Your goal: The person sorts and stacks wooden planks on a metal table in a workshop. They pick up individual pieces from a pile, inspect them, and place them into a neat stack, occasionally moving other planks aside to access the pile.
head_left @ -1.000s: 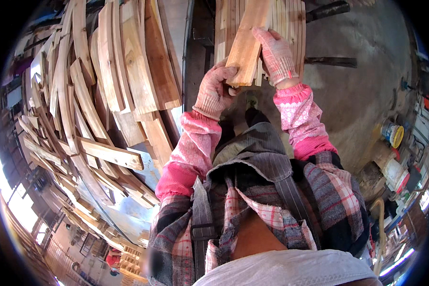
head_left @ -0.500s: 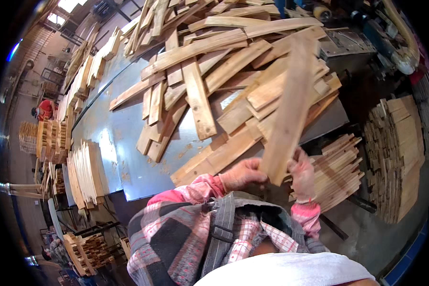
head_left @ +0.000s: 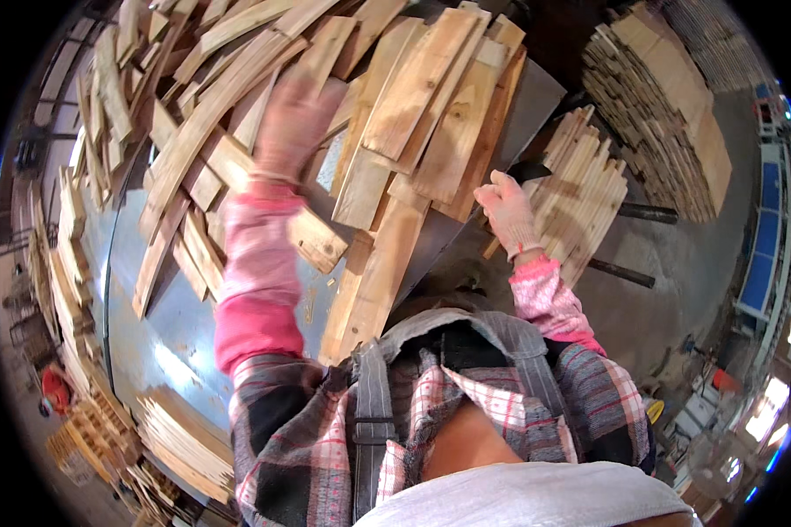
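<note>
My left hand (head_left: 294,127), smeared by motion, reaches forward over a heap of loose wooden boards (head_left: 228,97); its fingers are too blurred to read. My right hand (head_left: 507,211) hovers at the right edge of the metal table, fingers curled in, with no board visible in it. It is beside a stack of narrow wooden strips (head_left: 580,198). Between the hands, several overlapping planks (head_left: 417,83) lie on the table. One long plank (head_left: 378,277) points toward my body, and a short board end (head_left: 316,241) shows under my left forearm.
The shiny metal table (head_left: 176,325) carries the heap. A tall stack of boards (head_left: 668,114) stands at the far right, near dark metal bars (head_left: 624,272). Upright boards (head_left: 185,439) stand at the lower left. A person in red (head_left: 57,389) is at the far left.
The board that both hands held upright is out of them. My left hand has swung forward over the heap, and my right has moved up beside the strips. The view has turned right.
</note>
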The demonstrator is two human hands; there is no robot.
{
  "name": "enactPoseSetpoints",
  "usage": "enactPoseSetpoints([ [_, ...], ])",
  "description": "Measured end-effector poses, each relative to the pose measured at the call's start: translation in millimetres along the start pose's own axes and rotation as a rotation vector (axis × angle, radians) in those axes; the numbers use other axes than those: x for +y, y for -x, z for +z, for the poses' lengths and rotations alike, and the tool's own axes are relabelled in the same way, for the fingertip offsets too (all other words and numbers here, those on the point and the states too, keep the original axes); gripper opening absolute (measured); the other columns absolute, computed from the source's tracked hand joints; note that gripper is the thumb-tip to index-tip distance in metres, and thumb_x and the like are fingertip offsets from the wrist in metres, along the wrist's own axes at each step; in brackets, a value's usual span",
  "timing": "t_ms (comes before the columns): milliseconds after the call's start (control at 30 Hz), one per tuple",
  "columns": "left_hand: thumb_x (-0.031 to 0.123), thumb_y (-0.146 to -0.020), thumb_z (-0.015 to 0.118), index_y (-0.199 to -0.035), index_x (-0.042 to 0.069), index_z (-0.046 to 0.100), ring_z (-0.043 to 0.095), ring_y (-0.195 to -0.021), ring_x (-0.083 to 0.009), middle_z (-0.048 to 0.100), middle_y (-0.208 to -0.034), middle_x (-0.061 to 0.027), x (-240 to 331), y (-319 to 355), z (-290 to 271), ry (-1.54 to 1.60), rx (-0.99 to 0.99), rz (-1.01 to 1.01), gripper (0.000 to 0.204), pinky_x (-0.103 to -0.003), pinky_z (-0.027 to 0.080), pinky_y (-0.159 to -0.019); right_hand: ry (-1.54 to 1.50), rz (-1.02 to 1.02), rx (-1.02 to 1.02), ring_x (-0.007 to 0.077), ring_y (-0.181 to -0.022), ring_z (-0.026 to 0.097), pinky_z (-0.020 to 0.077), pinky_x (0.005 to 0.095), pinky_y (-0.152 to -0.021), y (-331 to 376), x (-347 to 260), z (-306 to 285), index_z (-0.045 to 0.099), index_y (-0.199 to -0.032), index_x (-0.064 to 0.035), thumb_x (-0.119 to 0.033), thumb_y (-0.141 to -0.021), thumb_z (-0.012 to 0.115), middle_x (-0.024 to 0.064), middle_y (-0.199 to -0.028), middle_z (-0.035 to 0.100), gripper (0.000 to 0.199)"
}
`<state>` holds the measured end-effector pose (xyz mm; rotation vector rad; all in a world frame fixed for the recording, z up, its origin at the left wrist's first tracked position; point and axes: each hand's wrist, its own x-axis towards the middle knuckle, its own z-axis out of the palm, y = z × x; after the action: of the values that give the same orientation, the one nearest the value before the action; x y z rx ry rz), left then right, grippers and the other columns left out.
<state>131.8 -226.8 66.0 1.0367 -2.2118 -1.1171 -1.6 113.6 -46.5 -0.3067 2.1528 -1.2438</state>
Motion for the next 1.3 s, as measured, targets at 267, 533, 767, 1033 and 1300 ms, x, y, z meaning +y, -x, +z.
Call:
enactPoseSetpoints([
  [267, 0.048, -0.07, 0.088, -0.145, -0.003, 0.045, 0.062, -0.119, -0.0381, 0.061, -0.13, -0.0258, -10, 37, 125, -0.663, -0.415, -0.009, 0.099, -0.046, 0.05, -0.102, 0.25, 0.166, 0.021, 0.0344, -0.107, 0.07, 0.0526, 0.04, -0.092, -48, -29, 64, 0.062, -0.125, 0.0062, -0.034, -0.084, 0.073, 0.0236, -0.113, 0.073, 0.058],
  [533, 0.005, -0.078, 0.073, -0.12, -0.001, 0.061, 0.07, -0.102, -0.0331, 0.068, -0.103, -0.0193, -75, 61, 105, 0.734, -0.498, 0.059, 0.044, -0.038, 0.058, -0.081, -0.71, 0.109, 0.075, 0.0152, -0.08, 0.065, 0.0532, 0.0313, -0.075, -19, -24, 44, 0.073, -0.104, 0.0017, -0.012, -0.085, 0.072, 0.0061, -0.091, 0.072, 0.023],
  [767, 0.008, -0.085, 0.058, -0.135, -0.005, 0.051, 0.068, -0.114, -0.0325, 0.066, -0.123, -0.0184, -26, 121, 85, 1.108, -0.714, -0.241, 0.052, -0.051, 0.053, -0.102, -0.438, 0.063, 0.511, 0.0162, -0.087, 0.063, 0.0505, 0.0298, -0.079, 52, 53, -57, 0.071, -0.108, 0.0015, -0.018, -0.084, 0.075, 0.0073, -0.096, 0.072, 0.031],
  [1033, 0.008, -0.076, 0.057, -0.139, -0.003, 0.051, 0.068, -0.112, -0.0357, 0.066, -0.122, -0.0227, -7, 165, 108, 0.999, -0.753, -0.389, 0.064, -0.051, 0.054, -0.103, -0.229, 0.423, 0.498, 0.0215, -0.072, 0.061, 0.0469, 0.0376, -0.064, 15, 192, -105, 0.059, -0.086, 0.0003, -0.023, -0.085, 0.071, 0.0113, -0.072, 0.059, 0.026],
  [1300, 0.016, -0.07, 0.072, -0.14, -0.002, 0.052, 0.064, -0.118, -0.0316, 0.062, -0.129, -0.0175, 32, 190, 148, 1.034, -0.797, -0.548, 0.075, -0.052, 0.052, -0.105, 0.154, 0.529, 0.33, 0.0452, -0.114, 0.066, 0.0529, 0.0508, -0.095, -79, 188, -70, 0.069, -0.119, -0.0015, -0.035, -0.091, 0.065, 0.0284, -0.117, 0.07, 0.044],
])
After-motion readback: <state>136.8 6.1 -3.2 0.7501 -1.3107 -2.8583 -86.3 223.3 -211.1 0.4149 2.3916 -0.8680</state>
